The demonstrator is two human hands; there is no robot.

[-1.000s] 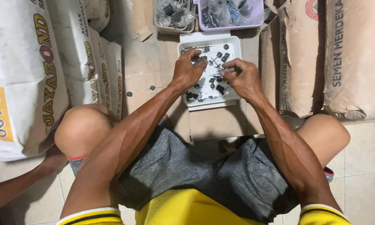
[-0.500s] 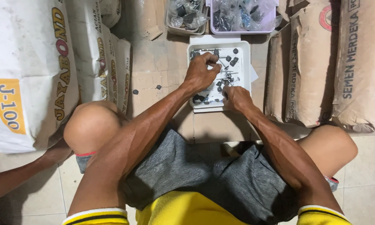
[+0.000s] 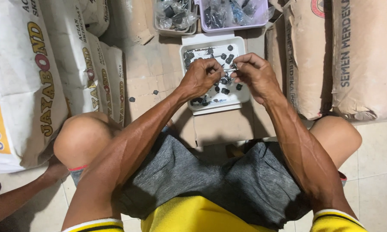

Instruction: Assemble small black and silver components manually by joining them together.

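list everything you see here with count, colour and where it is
white tray: one, white, on the floor ahead of the knees
small dark parts: many, black, in the tray; two loose on the floor to its left
thin metal piece: one, silvery, pinched between both hands
plastic bins: two, grey and lilac, beyond the tray, holding bagged parts
sacks: several, white at left, brown at right
another person's arm: one, bottom left
left hand: over the tray
right hand: over the tray

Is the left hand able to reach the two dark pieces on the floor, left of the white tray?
Probably yes: the left hand hovers over the white tray, and nothing blocks the dark pieces beside it.
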